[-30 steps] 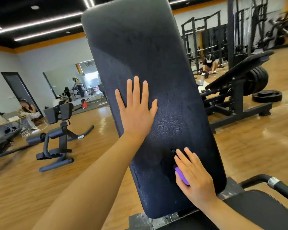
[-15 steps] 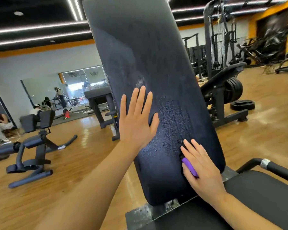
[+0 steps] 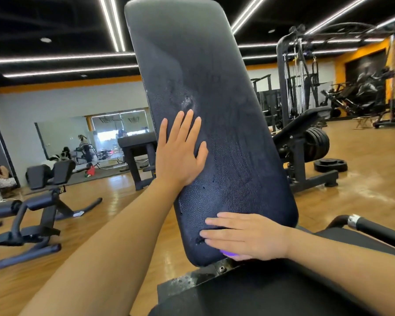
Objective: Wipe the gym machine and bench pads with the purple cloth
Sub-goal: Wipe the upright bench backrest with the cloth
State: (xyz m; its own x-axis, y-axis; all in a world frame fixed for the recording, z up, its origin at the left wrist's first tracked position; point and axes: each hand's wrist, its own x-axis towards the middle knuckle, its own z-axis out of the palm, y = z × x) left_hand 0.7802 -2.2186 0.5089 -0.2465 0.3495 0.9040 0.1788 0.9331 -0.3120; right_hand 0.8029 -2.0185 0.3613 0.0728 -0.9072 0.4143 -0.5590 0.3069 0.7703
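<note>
Back pad: a tall black textured vinyl back pad (image 3: 214,124) of a gym bench stands tilted, its surface streaked and beaded with moisture.
Left hand: the left hand (image 3: 179,153) lies flat against the pad's left edge about halfway up, fingers straight and spread, gripping nothing.
Right hand: the right hand (image 3: 249,236) presses sideways across the pad's lower end, fingers extended toward the left and flat over the cloth.
Cloth: the purple cloth (image 3: 230,253) shows only as a small bright sliver under the heel of the right hand, pinned against the pad's bottom edge; the rest is hidden.
Seat: a black padded seat (image 3: 283,290) fills the lower right, joined to the pad by a scuffed metal bracket (image 3: 192,280).
Handle: a black bar with a silver collar (image 3: 369,226) juts in at right.
Room: a wood-plank floor (image 3: 363,179) carries a black roman-chair bench (image 3: 41,201) at left and a plate-loaded machine (image 3: 306,142) at right; a wall mirror (image 3: 94,133) reflects people beyond.
</note>
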